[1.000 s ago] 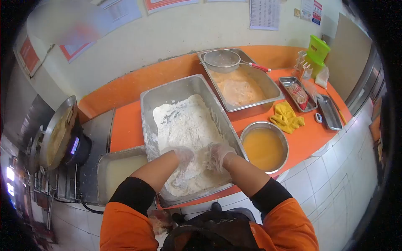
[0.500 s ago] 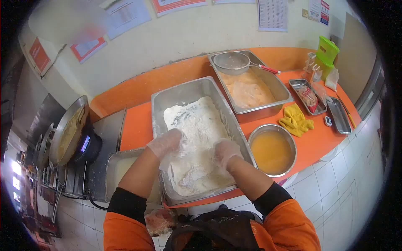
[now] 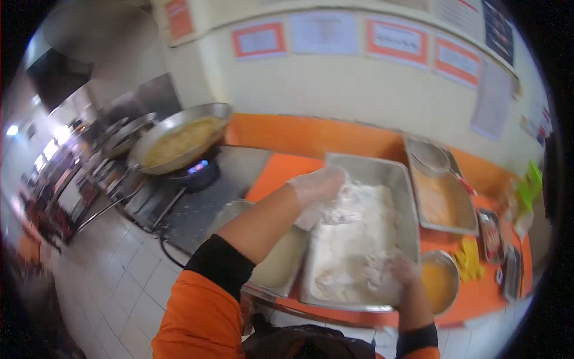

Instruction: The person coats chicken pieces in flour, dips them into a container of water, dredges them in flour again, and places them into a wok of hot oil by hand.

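Note:
A deep metal tray holds white flour with rough, flour-coated lumps in it. My left hand, in a clear plastic glove, is over the tray's left side with its fingers curled down. A rough floured patch shows just below those fingers, and blur hides whether they hold it. At the near right of the tray is my gloved right hand. Its fingers are closed around a flour-coated piece, whose kind the coating and blur hide.
Left of the flour stands a tray of pale liquid. A wok of oil sits on a burner farther left. To the right are an orange-liquid bowl, a yellow cloth, and a tray of orange powder with a sieve.
The view has swung left, bringing the wok and stove further in. My left hand has lifted toward the tray's left rim; my right hand has shifted to the near right corner.

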`<action>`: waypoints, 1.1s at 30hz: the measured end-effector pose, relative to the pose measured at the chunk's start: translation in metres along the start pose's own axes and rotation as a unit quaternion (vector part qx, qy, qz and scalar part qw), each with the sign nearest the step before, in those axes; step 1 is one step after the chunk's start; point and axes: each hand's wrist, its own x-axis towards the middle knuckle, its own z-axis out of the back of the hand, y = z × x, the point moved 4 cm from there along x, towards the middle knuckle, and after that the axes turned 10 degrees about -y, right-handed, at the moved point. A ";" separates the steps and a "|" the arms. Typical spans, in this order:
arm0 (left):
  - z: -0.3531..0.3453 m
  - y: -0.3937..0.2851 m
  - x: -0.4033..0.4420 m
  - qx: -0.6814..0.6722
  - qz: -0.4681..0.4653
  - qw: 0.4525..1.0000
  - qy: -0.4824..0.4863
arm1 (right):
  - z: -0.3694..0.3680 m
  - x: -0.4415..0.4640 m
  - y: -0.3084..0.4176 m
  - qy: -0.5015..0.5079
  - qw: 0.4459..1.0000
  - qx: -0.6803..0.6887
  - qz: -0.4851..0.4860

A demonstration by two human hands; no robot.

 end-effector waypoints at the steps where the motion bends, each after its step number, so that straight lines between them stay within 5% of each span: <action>1: 0.021 0.011 -0.002 0.001 -0.039 0.999 -0.027 | 0.013 -0.003 0.002 0.005 0.999 0.021 -0.045; 3: 0.064 0.031 -0.004 0.008 -0.132 0.989 -0.071 | 0.030 -0.004 0.004 0.000 0.996 0.030 -0.086; 4: 0.088 0.048 -0.009 -0.189 -0.025 0.977 -0.096 | 0.041 -0.001 0.008 -0.008 0.995 0.032 -0.093; 6: 0.127 0.082 -0.028 -0.555 0.170 0.805 -0.127 | 0.067 0.005 0.016 -0.032 0.993 0.039 -0.105; 9: 0.203 0.141 -0.045 -0.127 0.107 0.959 -0.230 | 0.108 0.017 0.041 -0.087 0.987 0.075 -0.108; 12: 0.263 0.206 -0.067 0.090 0.130 0.943 -0.293 | 0.145 0.029 0.081 -0.141 0.977 0.123 -0.097; 14: 0.286 0.265 -0.077 0.317 -0.007 0.887 -0.335 | 0.164 0.039 0.113 -0.169 0.970 0.153 -0.087; 16: 0.300 0.280 -0.104 0.186 0.167 0.918 -0.308 | 0.179 0.052 0.147 -0.184 0.963 0.180 -0.079; 18: 0.300 0.353 -0.092 0.369 0.147 0.898 -0.190 | 0.186 0.067 0.182 -0.192 0.959 0.195 -0.076; 23: 0.288 0.522 -0.072 0.465 0.124 0.841 -0.246 | 0.199 0.090 0.239 -0.196 0.953 0.223 -0.061; 26: 0.305 0.542 -0.077 0.485 0.262 0.764 -0.335 | 0.210 0.103 0.268 -0.204 0.952 0.224 -0.040; 29: 0.341 0.483 -0.105 0.345 0.143 0.803 -0.465 | 0.230 0.120 0.304 -0.223 0.951 0.213 0.019; 32: 0.346 0.459 -0.131 0.354 0.009 0.794 -0.495 | 0.264 0.144 0.354 -0.273 0.940 0.151 0.134; 33: 0.344 0.449 -0.144 0.329 0.030 0.805 -0.493 | 0.276 0.152 0.376 -0.297 0.931 0.112 0.180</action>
